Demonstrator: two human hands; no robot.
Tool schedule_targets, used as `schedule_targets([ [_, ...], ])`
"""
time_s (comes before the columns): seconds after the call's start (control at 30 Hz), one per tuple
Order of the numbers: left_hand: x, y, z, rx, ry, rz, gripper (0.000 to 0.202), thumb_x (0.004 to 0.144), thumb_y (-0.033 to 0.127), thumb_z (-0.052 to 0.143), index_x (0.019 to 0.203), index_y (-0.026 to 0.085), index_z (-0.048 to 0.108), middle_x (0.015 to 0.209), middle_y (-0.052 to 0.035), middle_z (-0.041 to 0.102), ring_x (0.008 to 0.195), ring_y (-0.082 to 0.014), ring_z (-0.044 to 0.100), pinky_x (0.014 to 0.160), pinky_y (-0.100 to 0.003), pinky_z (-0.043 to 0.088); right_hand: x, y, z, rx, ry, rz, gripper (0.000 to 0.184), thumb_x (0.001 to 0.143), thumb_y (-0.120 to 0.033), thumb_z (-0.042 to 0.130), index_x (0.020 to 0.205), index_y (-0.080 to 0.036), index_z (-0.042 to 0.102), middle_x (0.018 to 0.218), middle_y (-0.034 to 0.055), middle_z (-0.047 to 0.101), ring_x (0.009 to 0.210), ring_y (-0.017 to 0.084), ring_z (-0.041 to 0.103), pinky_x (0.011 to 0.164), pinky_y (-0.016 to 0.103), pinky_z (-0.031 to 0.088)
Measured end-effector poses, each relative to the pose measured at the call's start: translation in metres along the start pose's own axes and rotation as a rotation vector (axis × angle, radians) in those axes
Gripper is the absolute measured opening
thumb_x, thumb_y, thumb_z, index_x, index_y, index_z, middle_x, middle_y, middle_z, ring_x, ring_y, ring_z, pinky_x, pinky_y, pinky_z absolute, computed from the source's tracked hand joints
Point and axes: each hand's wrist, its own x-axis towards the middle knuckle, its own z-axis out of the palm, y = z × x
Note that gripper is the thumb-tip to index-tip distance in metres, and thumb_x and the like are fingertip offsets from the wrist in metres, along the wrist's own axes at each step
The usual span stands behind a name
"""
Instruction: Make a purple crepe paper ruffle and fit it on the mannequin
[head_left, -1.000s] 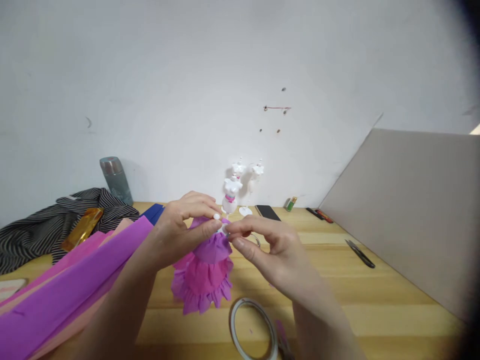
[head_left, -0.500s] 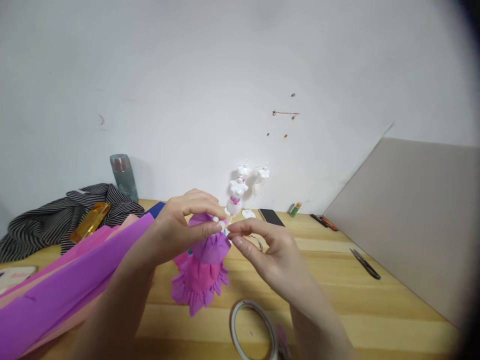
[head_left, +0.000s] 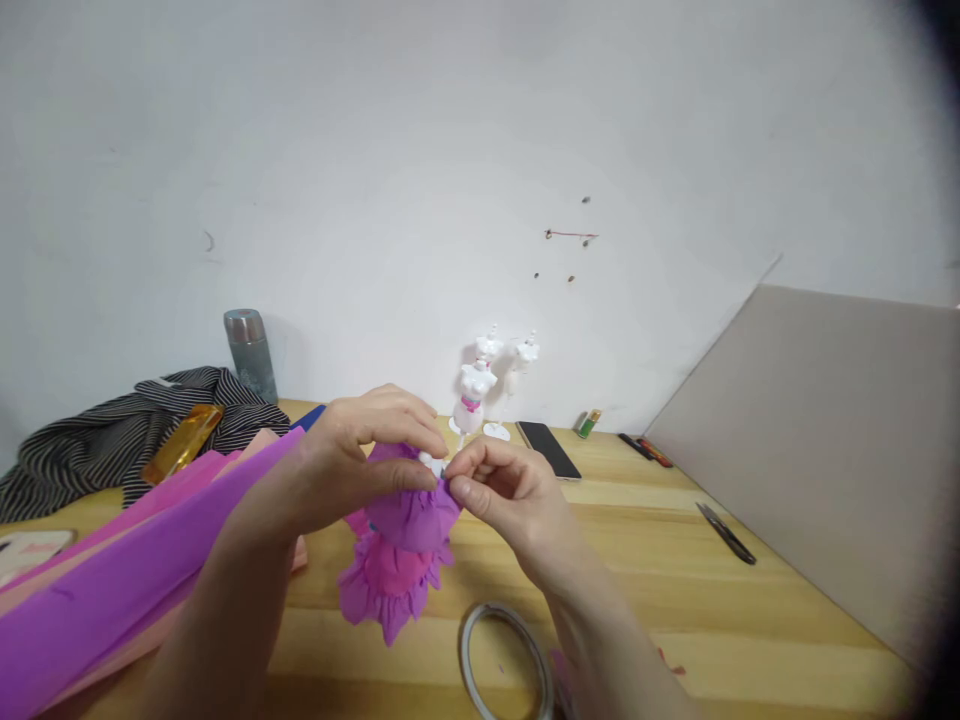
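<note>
A small white mannequin (head_left: 433, 463), mostly hidden, wears a ruffled purple and pink crepe paper dress (head_left: 414, 518) above the table. My left hand (head_left: 360, 450) grips the purple paper and the mannequin's top between thumb and fingers. From the other side, my right hand (head_left: 510, 490) pinches the paper's upper edge close to the mannequin's neck. Beyond my hands stand several more white mannequins (head_left: 475, 382), one with a pink and blue band at the waist. A roll of double-sided tape (head_left: 471, 660) lies below my right wrist.
Purple, pink and peach crepe paper (head_left: 150, 570) covers the left side, near a striped cloth (head_left: 82, 425), a gold packet (head_left: 184, 443) and a flask (head_left: 251, 355). Rightward lie a phone (head_left: 549, 450), a green-labelled item (head_left: 589, 423), scissors (head_left: 726, 533) and a grey board (head_left: 817, 430).
My right hand has moved slightly left and is closer to my left hand, pinching the purple paper edge. The dress has tilted and shifted a little; the view has moved slightly.
</note>
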Motion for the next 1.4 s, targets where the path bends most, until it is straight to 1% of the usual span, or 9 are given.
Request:
schedule_targets([
  [0.13, 0.0, 0.0, 0.0, -0.01, -0.005, -0.005, 0.013, 0.084, 0.029, 0.071, 0.091, 0.019, 0.075, 0.089, -0.0076, 0.075, 0.096, -0.0202, 0.066, 0.088, -0.034, 0.051, -0.003, -0.002, 0.003, 0.022, 0.013, 0.031, 0.023, 0.071, -0.037, 0.075, 0.074, -0.019, 0.062, 0.057, -0.0035, 0.054, 0.052, 0.01, 0.046, 0.051, 0.024, 0.037],
  [0.3, 0.001, 0.002, 0.003, 0.018, 0.019, -0.007, 0.011, 0.083, 0.029, 0.072, 0.087, 0.019, 0.074, 0.084, -0.0062, 0.075, 0.091, -0.0193, 0.067, 0.086, -0.034, 0.052, -0.005, -0.002, 0.009, -0.146, 0.117, -0.084, 0.009, 0.071, -0.025, 0.069, 0.068, -0.019, 0.063, 0.057, -0.0017, 0.057, 0.054, 0.012, 0.051, 0.053, 0.026, 0.042],
  [0.47, 0.002, 0.003, 0.005, 0.043, 0.032, -0.003, 0.009, 0.083, 0.026, 0.072, 0.087, 0.018, 0.073, 0.085, -0.0059, 0.075, 0.088, -0.018, 0.067, 0.087, -0.033, 0.052, -0.011, -0.007, 0.009, -0.284, 0.105, -0.151, 0.01, 0.077, -0.02, 0.061, 0.066, -0.019, 0.061, 0.06, -0.0013, 0.058, 0.057, 0.013, 0.054, 0.055, 0.027, 0.045],
  [0.53, 0.002, 0.003, 0.006, 0.044, 0.032, -0.014, 0.009, 0.083, 0.026, 0.072, 0.086, 0.018, 0.073, 0.084, -0.0055, 0.075, 0.087, -0.0177, 0.067, 0.088, -0.032, 0.051, -0.013, -0.009, 0.008, -0.36, 0.12, -0.208, 0.008, 0.079, -0.018, 0.06, 0.071, -0.019, 0.062, 0.063, -0.0013, 0.059, 0.06, 0.013, 0.056, 0.058, 0.028, 0.045],
  [0.67, 0.002, 0.004, 0.008, 0.034, 0.018, -0.029, 0.008, 0.082, 0.026, 0.073, 0.085, 0.018, 0.072, 0.081, -0.004, 0.073, 0.085, -0.0168, 0.066, 0.086, -0.03, 0.051, -0.015, -0.009, 0.007, -0.545, 0.17, -0.396, 0.009, 0.081, -0.011, 0.062, 0.078, -0.019, 0.066, 0.073, 0.0003, 0.062, 0.071, 0.015, 0.058, 0.066, 0.029, 0.044],
  [0.8, 0.002, 0.003, 0.01, 0.011, 0.013, -0.042, 0.009, 0.083, 0.026, 0.072, 0.084, 0.018, 0.071, 0.08, -0.0039, 0.072, 0.083, -0.0168, 0.065, 0.084, -0.031, 0.051, -0.016, -0.006, 0.007, -0.589, 0.175, -0.487, 0.014, 0.084, -0.008, 0.062, 0.076, -0.019, 0.067, 0.071, 0.0, 0.058, 0.07, 0.014, 0.055, 0.062, 0.027, 0.041],
  [1.0, 0.001, 0.002, 0.013, -0.042, 0.022, -0.035, 0.014, 0.084, 0.03, 0.071, 0.085, 0.016, 0.071, 0.081, -0.0071, 0.072, 0.087, -0.0191, 0.065, 0.083, -0.032, 0.051, -0.014, -0.007, 0.007, -0.643, 0.141, -0.509, 0.018, 0.082, -0.003, 0.057, 0.071, -0.018, 0.056, 0.073, 0.0001, 0.056, 0.072, 0.014, 0.053, 0.065, 0.029, 0.041],
  [1.17, 0.002, 0.003, 0.014, -0.05, -0.004, -0.032, 0.014, 0.085, 0.029, 0.07, 0.084, 0.015, 0.071, 0.08, -0.0073, 0.072, 0.087, -0.0191, 0.064, 0.083, -0.032, 0.049, -0.014, -0.008, 0.007, -0.688, 0.107, -0.507, 0.02, 0.079, 0.0, 0.051, 0.071, -0.019, 0.047, 0.073, -0.0003, 0.052, 0.071, 0.014, 0.05, 0.063, 0.029, 0.038],
  [1.4, 0.004, 0.008, 0.011, -0.083, -0.069, -0.068, 0.013, 0.086, 0.027, 0.069, 0.08, 0.015, 0.069, 0.078, -0.0055, 0.07, 0.077, -0.0154, 0.061, 0.077, -0.03, 0.049, -0.016, -0.005, 0.008, -0.814, 0.097, -0.577, 0.022, 0.078, 0.001, 0.048, 0.076, -0.02, 0.042, 0.076, -0.0003, 0.047, 0.073, 0.015, 0.047, 0.063, 0.029, 0.037],
])
